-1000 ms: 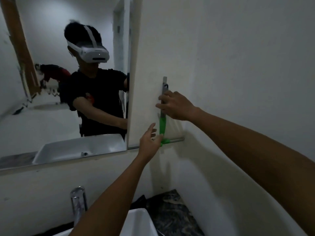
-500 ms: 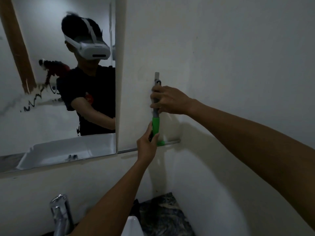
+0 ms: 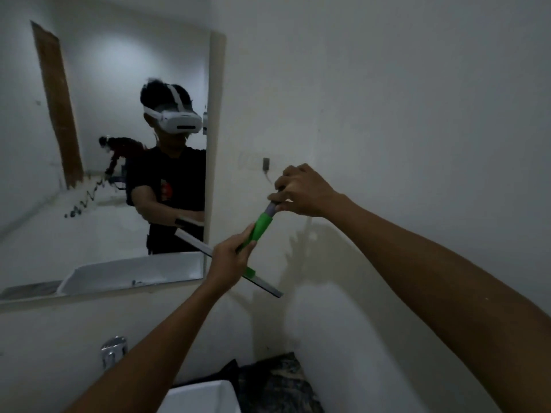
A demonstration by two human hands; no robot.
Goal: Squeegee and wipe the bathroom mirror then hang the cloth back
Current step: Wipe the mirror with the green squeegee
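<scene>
- Evidently the step in hand was fetching the tool: the squeegee (image 3: 257, 231) was off the wall, held tilted in the air just right of the mirror (image 3: 104, 144), blade not yet on the glass.
- The left hand (image 3: 229, 257) gripped the handle near the blade; the right hand (image 3: 301, 190) pinched the grey end.
- Next, I judged, the blade needed setting flat against the mirror's top.
- Count: one squeegee, one mirror, one wall hook (image 3: 266, 164), one tap (image 3: 113, 350), one basin (image 3: 199, 396); no cloth clearly seen.
</scene>
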